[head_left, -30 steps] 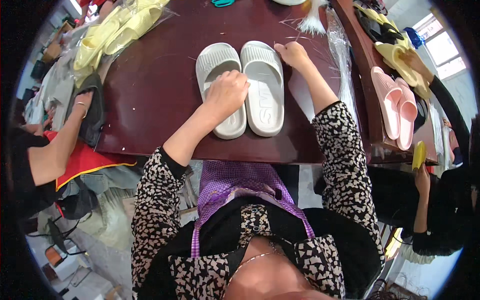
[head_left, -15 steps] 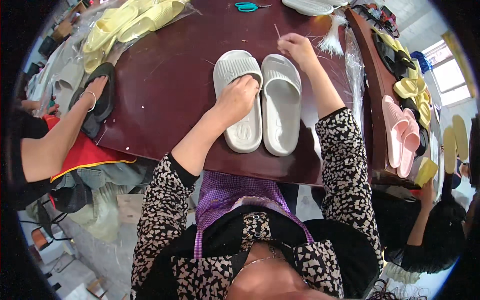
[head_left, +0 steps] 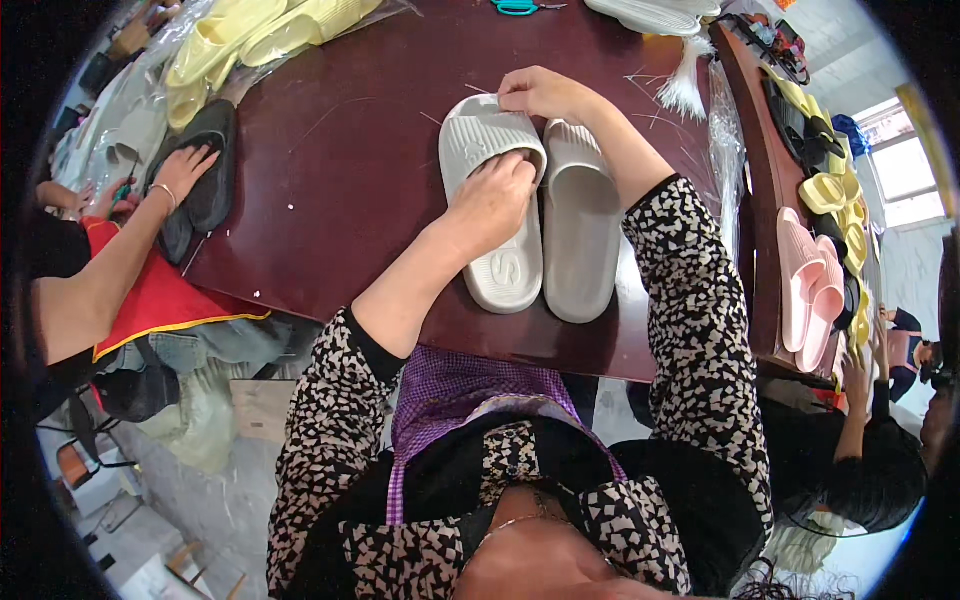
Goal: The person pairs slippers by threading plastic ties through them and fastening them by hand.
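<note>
Two light grey slide slippers lie side by side on the dark red table, toes pointing away from me. My left hand (head_left: 490, 205) is closed at the left slipper (head_left: 505, 265), its fingertips tucked under the ribbed strap and hidden there. At that slipper's toe opening, my right hand (head_left: 550, 95) pinches with thumb and forefinger; earlier a thin pale strand showed in this pinch, now mostly hidden. The right slipper (head_left: 582, 245) lies touching or close beside the left one, below my right wrist.
A bundle of white strands (head_left: 685, 85) lies at the right, with teal scissors (head_left: 517, 7) at the far edge. Yellow slippers (head_left: 300, 35) sit far left. Another person's hand (head_left: 185, 170) rests on black slippers (head_left: 213, 190). Pink slippers (head_left: 800, 280) stand on a right-hand ledge.
My right hand has moved left and down to the left slipper's toe with the strand. My left hand stays at the strap. At the left, the other person's hand has shifted on the black slippers.
</note>
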`<state>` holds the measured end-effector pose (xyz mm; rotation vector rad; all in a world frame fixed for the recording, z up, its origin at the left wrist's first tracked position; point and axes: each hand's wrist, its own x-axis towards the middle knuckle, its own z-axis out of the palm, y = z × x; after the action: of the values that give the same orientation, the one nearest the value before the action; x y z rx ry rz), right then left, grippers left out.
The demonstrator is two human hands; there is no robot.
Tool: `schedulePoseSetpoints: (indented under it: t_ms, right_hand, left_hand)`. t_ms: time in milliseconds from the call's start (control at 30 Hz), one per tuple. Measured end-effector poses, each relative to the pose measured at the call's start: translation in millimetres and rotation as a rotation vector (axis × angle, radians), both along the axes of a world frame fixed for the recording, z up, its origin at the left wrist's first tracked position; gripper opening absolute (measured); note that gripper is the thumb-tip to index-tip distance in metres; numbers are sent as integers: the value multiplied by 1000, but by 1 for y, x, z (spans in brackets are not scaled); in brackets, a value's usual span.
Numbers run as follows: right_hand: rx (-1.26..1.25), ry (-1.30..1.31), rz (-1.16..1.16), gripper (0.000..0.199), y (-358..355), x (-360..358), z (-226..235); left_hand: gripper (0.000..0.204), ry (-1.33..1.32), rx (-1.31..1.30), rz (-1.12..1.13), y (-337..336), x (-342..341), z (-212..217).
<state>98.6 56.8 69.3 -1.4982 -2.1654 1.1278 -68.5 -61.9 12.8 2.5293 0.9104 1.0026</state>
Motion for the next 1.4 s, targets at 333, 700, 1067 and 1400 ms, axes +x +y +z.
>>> schedulePoseSetpoints:
  t_ms: [333, 700, 1067, 1400]
  right_hand:
    - [38, 113, -119, 17, -11, -11, -5]
    - [302, 489, -407, 9, -83, 29, 0]
    - [357, 594, -463, 6, -123, 26, -6]
    - [403, 482, -499, 12, -154, 35, -5]
  left_hand:
    - [16, -49, -35, -27, -4, -2, 7]
    - [22, -459, -140, 160, 6, 0, 50]
    - [15, -508, -839, 3, 30, 37, 39]
    - [8, -706, -1044, -81, 18, 36, 45]
